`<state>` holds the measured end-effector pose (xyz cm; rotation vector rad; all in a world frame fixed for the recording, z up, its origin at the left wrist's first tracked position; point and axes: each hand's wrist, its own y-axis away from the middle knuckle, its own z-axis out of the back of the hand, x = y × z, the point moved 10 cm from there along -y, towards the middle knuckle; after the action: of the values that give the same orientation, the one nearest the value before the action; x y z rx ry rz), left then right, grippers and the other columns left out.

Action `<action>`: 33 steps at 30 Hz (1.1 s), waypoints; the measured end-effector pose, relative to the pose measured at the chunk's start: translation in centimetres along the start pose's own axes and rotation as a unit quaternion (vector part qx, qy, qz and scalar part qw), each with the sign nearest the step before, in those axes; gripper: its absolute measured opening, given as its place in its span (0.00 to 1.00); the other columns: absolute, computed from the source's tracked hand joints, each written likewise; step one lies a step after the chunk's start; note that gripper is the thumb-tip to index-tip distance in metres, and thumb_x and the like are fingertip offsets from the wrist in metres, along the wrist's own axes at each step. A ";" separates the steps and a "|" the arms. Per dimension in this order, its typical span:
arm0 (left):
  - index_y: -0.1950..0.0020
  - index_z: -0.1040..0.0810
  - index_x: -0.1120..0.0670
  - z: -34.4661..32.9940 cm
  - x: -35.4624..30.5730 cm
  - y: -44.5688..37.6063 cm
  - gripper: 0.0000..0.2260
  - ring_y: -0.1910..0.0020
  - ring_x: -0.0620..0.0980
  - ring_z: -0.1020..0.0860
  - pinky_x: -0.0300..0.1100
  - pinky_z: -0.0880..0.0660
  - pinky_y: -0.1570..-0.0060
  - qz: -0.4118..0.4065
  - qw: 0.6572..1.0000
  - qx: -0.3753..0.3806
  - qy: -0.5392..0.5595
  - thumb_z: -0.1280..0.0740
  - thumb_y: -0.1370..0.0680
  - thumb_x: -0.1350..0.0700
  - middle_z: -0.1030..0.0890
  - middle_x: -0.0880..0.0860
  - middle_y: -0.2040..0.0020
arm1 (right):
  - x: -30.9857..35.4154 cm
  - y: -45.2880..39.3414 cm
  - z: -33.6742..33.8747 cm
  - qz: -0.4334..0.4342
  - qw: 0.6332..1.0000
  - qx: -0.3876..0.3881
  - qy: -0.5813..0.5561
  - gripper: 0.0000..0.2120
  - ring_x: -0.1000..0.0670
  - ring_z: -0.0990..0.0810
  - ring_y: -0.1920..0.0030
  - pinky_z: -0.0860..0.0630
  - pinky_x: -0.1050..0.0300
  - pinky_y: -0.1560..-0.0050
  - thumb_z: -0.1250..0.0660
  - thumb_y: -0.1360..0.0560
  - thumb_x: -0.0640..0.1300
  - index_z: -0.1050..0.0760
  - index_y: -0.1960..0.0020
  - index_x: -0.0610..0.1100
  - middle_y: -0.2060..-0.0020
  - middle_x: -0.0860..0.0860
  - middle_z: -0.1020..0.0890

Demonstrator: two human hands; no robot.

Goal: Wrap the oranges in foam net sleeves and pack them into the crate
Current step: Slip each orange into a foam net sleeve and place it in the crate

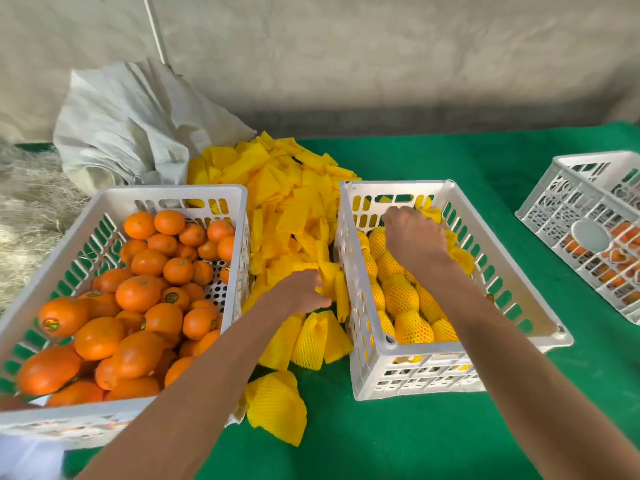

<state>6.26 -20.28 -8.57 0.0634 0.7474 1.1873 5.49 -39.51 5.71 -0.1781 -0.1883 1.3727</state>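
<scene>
Fingers of your left hand (300,293) curl round a yellow foam net sleeve (329,277) in the soft, holey sleeve pile (287,202) between the two crates. Your right hand (414,237) reaches down into the packing crate (391,375); its fingers bend down among the wrapped fruit, but you cannot tell if they hold anything. Wrapped oranges (401,294) sit in bumpy yellow nets inside that white plastic crate. Bare oranges (138,292), round and shiny, fill the left crate (62,247). Green cloth (381,445) covers the table.
</scene>
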 end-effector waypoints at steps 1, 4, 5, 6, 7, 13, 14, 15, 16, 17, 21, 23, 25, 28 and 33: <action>0.23 0.32 0.53 -2.0 1.2 0.3 0.30 0.29 0.56 0.28 0.51 0.27 0.33 0.025 0.998 0.048 -0.030 0.28 0.21 0.46 0.29 0.55 0.25 | 1.7 -0.5 0.1 0.013 1.000 -0.008 -0.015 0.12 0.36 0.17 0.47 0.23 0.47 0.56 0.39 0.20 0.38 0.23 0.39 0.44 0.46 0.44 0.19; 0.21 0.36 0.53 -6.9 3.2 1.0 0.36 0.26 0.58 0.31 0.53 0.27 0.31 0.064 0.989 0.111 -0.067 0.24 0.24 0.48 0.32 0.56 0.23 | 6.4 -1.8 -0.6 0.060 0.997 -0.015 -0.046 0.14 0.36 0.17 0.49 0.23 0.46 0.56 0.38 0.21 0.37 0.24 0.37 0.44 0.45 0.43 0.20; 0.22 0.33 0.54 -7.5 3.4 0.8 0.33 0.27 0.58 0.29 0.52 0.26 0.33 0.058 0.991 0.092 -0.079 0.24 0.24 0.50 0.30 0.56 0.25 | 7.7 -2.1 -1.0 0.073 0.995 -0.017 -0.059 0.13 0.36 0.18 0.50 0.25 0.47 0.58 0.39 0.21 0.37 0.24 0.38 0.44 0.46 0.44 0.20; 0.25 0.30 0.54 -7.6 3.5 0.5 0.29 0.30 0.57 0.27 0.51 0.25 0.35 0.048 0.993 0.059 -0.090 0.25 0.23 0.53 0.27 0.57 0.28 | 8.8 -2.2 -1.4 0.084 0.994 -0.018 -0.075 0.12 0.37 0.18 0.51 0.27 0.48 0.59 0.39 0.20 0.37 0.23 0.40 0.44 0.48 0.44 0.20; 0.28 0.28 0.54 -7.3 3.6 0.3 0.23 0.33 0.57 0.25 0.50 0.24 0.38 0.040 0.994 0.028 -0.095 0.27 0.22 0.56 0.25 0.57 0.30 | 9.8 -2.4 -1.8 0.091 0.992 -0.016 -0.091 0.11 0.37 0.18 0.51 0.28 0.49 0.59 0.39 0.20 0.38 0.23 0.41 0.44 0.48 0.44 0.20; 0.35 0.25 0.56 -2.7 3.7 -1.1 0.13 0.39 0.56 0.22 0.47 0.22 0.44 0.064 0.996 -0.039 -0.057 0.32 0.20 0.58 0.22 0.56 0.38 | 13.7 -3.3 -4.7 0.125 0.980 0.023 -0.151 0.11 0.40 0.19 0.47 0.25 0.50 0.56 0.42 0.17 0.42 0.22 0.40 0.44 0.46 0.46 0.18; 0.35 0.26 0.57 -1.1 3.4 -1.7 0.13 0.39 0.57 0.22 0.47 0.23 0.47 0.066 0.995 -0.054 -0.060 0.33 0.20 0.58 0.23 0.56 0.38 | 14.0 -3.5 -5.1 0.123 0.979 0.029 -0.163 0.11 0.41 0.19 0.47 0.22 0.49 0.55 0.42 0.16 0.43 0.22 0.41 0.45 0.46 0.46 0.18; 0.35 0.27 0.57 0.6 3.2 -2.3 0.14 0.39 0.58 0.22 0.46 0.25 0.50 0.065 0.994 -0.068 -0.053 0.33 0.20 0.59 0.23 0.57 0.38 | 14.2 -3.8 -5.4 0.119 0.977 0.031 -0.175 0.12 0.42 0.19 0.47 0.21 0.48 0.54 0.43 0.16 0.44 0.22 0.41 0.45 0.46 0.47 0.18; 0.37 0.27 0.58 2.5 3.0 -2.9 0.13 0.40 0.58 0.22 0.45 0.27 0.53 0.058 0.994 -0.087 -0.027 0.33 0.21 0.60 0.23 0.57 0.40 | 14.3 -4.1 -5.6 0.113 0.976 0.025 -0.183 0.12 0.43 0.19 0.47 0.21 0.47 0.54 0.43 0.16 0.45 0.22 0.41 0.45 0.46 0.48 0.19; 0.40 0.26 0.57 4.6 3.1 -3.3 0.12 0.42 0.58 0.22 0.44 0.28 0.56 0.045 0.993 -0.112 0.017 0.32 0.22 0.61 0.22 0.56 0.43 | 14.3 -4.3 -5.7 0.108 0.977 0.013 -0.186 0.12 0.44 0.19 0.47 0.21 0.47 0.55 0.44 0.15 0.47 0.22 0.41 0.45 0.46 0.48 0.19; 0.40 0.26 0.56 11.6 4.5 -2.9 0.16 0.47 0.52 0.23 0.39 0.32 0.56 -0.041 0.950 -0.277 0.141 0.26 0.25 0.62 0.23 0.53 0.44 | 14.0 -4.6 -7.5 0.074 0.960 0.007 -0.272 0.14 0.47 0.20 0.52 0.25 0.51 0.61 0.41 0.16 0.54 0.23 0.45 0.45 0.52 0.49 0.20; 0.39 0.26 0.55 12.3 3.9 -2.2 0.17 0.46 0.49 0.24 0.39 0.28 0.50 -0.117 0.924 -0.326 0.162 0.25 0.25 0.61 0.24 0.51 0.42 | 13.9 -4.5 -9.6 0.037 0.932 0.068 -0.355 0.19 0.48 0.20 0.54 0.27 0.53 0.60 0.40 0.18 0.61 0.24 0.45 0.45 0.54 0.50 0.19; 0.36 0.27 0.52 11.4 3.0 -1.8 0.20 0.43 0.45 0.24 0.39 0.24 0.50 -0.179 0.911 -0.325 0.182 0.26 0.25 0.60 0.25 0.47 0.40 | 13.7 -4.4 -11.3 -0.002 0.901 0.118 -0.417 0.23 0.50 0.20 0.51 0.23 0.51 0.54 0.40 0.20 0.65 0.25 0.42 0.46 0.51 0.51 0.18; 0.27 0.34 0.46 10.8 3.2 -1.7 0.27 0.40 0.41 0.22 0.38 0.19 0.52 -0.183 0.897 -0.303 0.266 0.29 0.24 0.55 0.26 0.37 0.37 | 13.0 -4.7 -11.4 -0.029 0.855 0.130 -0.501 0.23 0.52 0.19 0.49 0.21 0.51 0.49 0.38 0.22 0.66 0.23 0.42 0.48 0.51 0.54 0.18; 0.31 0.29 0.53 11.8 4.5 -1.5 0.20 0.45 0.48 0.18 0.53 0.16 0.52 -0.130 0.826 -0.310 0.452 0.29 0.20 0.50 0.21 0.45 0.46 | 12.9 -5.4 -9.9 -0.013 0.790 0.109 -0.603 0.09 0.60 0.18 0.51 0.22 0.64 0.51 0.32 0.20 0.57 0.16 0.45 0.57 0.53 0.62 0.14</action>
<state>14.77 -13.10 -2.47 -1.1911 1.0951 1.1148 15.35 -27.98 -2.24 0.9402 -1.0852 1.2867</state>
